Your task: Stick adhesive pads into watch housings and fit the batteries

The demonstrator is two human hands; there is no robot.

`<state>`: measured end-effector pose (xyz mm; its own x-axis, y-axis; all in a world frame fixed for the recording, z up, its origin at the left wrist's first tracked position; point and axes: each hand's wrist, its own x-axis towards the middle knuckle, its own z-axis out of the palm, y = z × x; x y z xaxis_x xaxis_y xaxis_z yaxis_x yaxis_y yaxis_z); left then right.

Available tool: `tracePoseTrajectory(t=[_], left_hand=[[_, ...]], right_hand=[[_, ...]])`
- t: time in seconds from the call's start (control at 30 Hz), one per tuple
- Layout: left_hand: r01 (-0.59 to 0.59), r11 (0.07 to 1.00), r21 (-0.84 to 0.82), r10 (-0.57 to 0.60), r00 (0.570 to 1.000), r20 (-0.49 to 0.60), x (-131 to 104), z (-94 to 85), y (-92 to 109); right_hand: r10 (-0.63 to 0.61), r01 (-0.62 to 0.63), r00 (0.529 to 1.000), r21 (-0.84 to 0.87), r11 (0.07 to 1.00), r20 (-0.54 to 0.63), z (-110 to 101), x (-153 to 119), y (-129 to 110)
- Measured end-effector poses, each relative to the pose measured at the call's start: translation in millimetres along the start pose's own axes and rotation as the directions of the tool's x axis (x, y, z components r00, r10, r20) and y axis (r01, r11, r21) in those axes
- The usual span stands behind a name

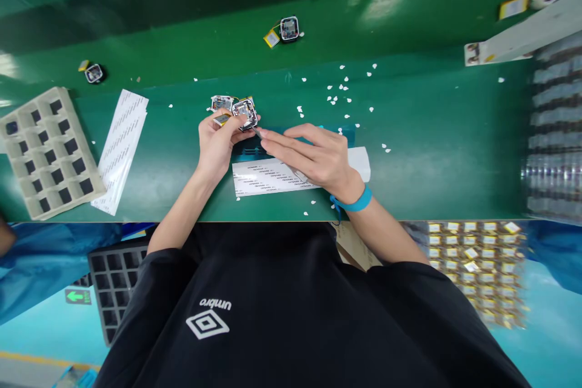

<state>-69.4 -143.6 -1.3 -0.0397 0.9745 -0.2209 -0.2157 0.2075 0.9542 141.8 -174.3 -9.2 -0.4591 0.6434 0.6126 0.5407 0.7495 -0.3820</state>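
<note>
My left hand is closed on a small square watch housing with its circuit board facing up. A yellow-edged battery lies by the thumb of that hand. Between the fingers of my right hand are thin metal tweezers, their tip at the lower edge of the housing. Just beyond my left hand is a second, white housing with its electronics exposed. A white printed sticker sheet lies below my hands, partly under the right one.
Small white stickers are scattered across the green table. Further back lie housings with batteries, one housing near the middle. At left are a beige compartment tray and printed sheets. Stacked clear trays stand at right.
</note>
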Motion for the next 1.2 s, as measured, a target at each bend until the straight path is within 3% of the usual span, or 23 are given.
tracePoseTrajectory(t=[0.1, 0.4, 0.57, 0.7, 0.93, 1.2], left_hand=[[-0.010, 1.000, 0.020, 0.010, 1.000, -0.002, -1, -0.4, 1], [-0.088, 0.988, 0.127, 0.089, 0.996, -0.005, 1, -7.6, -8], [-0.113, 0.988, 0.109, 0.116, 0.993, -0.017, -1, -3.9, -6], [-0.118, 0.986, 0.121, 0.122, 0.992, -0.025, -4, 0.9, -6], [-0.142, 0.972, 0.187, 0.145, 0.989, -0.006, -4, 4.3, -11], [-0.143, 0.979, 0.147, 0.151, 0.987, -0.048, -7, 8.9, -3]], right_hand=[[0.010, -0.010, 1.000, 0.015, 1.000, -0.019, 1, -1, 0], [0.047, -0.049, 0.993, 0.019, 0.999, 0.105, -3, 1, -2], [0.007, -0.007, 1.000, 0.000, 1.000, -0.004, 0, -2, -2], [0.071, -0.071, 0.997, 0.070, 0.995, 0.001, 3, -3, 0], [0.087, -0.086, 0.996, 0.050, 0.995, -0.034, 5, -3, 1], [-0.061, 0.059, 0.978, -0.016, 0.998, -0.199, 5, 2, 2]])
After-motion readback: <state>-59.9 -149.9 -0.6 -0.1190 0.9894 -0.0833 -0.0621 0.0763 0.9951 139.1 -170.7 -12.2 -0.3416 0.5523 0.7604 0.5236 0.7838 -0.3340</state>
